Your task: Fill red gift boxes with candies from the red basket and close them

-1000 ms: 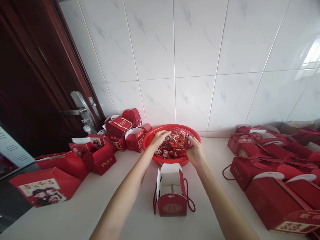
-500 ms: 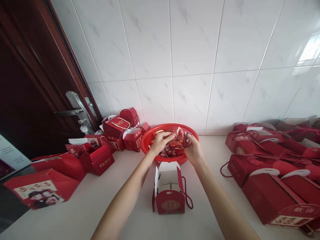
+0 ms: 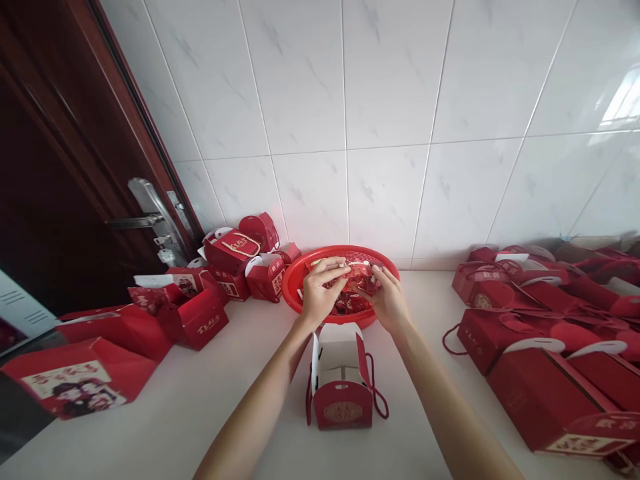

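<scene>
Over a red plastic basket (image 3: pixel 293 270) of wrapped candies (image 3: pixel 350 305), my left hand (image 3: pixel 323 291) pinches a red, shiny wrapped candy (image 3: pixel 358 269) with its thumb and fingers. Facing it, my right hand (image 3: pixel 391 301) has its thumb and fingers closed on red wrapped candy as well. Whether both hands grip the same piece is hard to make out. Directly in front of the basket, between my forearms, stands an open red gift box (image 3: pixel 345 407) with a white inside and dark red cord handles. The part of its inside that shows holds no candy.
Red gift boxes (image 3: pixel 235 260) are piled at the left by the wall, with opened ones (image 3: pixel 195 320) nearer me. Rows of red boxes (image 3: pixel 545 393) fill the right side of the white table (image 3: pixel 200 413). A dark door (image 3: pixel 65 133) with a metal handle stands at the left.
Both hands stay above the basket. The wrapped candy between them sits lower and flatter, and my left fingers have shifted over it. The view has moved slightly.
</scene>
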The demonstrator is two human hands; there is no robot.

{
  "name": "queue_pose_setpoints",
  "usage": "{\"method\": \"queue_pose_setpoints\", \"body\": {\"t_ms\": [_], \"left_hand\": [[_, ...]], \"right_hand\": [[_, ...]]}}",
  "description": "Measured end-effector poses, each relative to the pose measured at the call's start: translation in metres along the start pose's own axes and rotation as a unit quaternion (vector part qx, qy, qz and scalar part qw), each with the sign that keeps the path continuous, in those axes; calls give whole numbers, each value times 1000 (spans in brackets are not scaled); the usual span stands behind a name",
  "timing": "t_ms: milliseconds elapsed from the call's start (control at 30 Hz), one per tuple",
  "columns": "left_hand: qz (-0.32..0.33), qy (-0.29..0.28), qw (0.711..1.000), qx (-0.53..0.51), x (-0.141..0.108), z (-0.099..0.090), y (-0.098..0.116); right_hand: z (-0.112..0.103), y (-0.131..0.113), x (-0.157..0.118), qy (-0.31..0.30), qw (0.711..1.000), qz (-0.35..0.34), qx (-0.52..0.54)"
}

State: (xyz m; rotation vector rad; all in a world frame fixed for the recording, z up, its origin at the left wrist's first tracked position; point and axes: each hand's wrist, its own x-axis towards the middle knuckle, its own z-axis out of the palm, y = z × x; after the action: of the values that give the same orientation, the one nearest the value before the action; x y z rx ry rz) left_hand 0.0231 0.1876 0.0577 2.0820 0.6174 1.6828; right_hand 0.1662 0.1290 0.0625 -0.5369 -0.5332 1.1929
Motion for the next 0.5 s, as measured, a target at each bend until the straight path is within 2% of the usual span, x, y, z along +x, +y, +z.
{"method": "queue_pose_setpoints", "body": {"t_ms": [200,333,400,500], "left_hand": [[30,2,998,48,0,2,2],[42,-51,997,39,2,1,8],[31,-74,996,28,6,-4,9],[-27,-40,999,25,16,-22,0]], "right_hand": [[2,-3,-1,-4,1000,-6,-26],[3,-4,-1,6,999,-5,-49],[2,-5,0,23,999,-6,-46],[-2,-11,3,61,998,-12,-25]]}}
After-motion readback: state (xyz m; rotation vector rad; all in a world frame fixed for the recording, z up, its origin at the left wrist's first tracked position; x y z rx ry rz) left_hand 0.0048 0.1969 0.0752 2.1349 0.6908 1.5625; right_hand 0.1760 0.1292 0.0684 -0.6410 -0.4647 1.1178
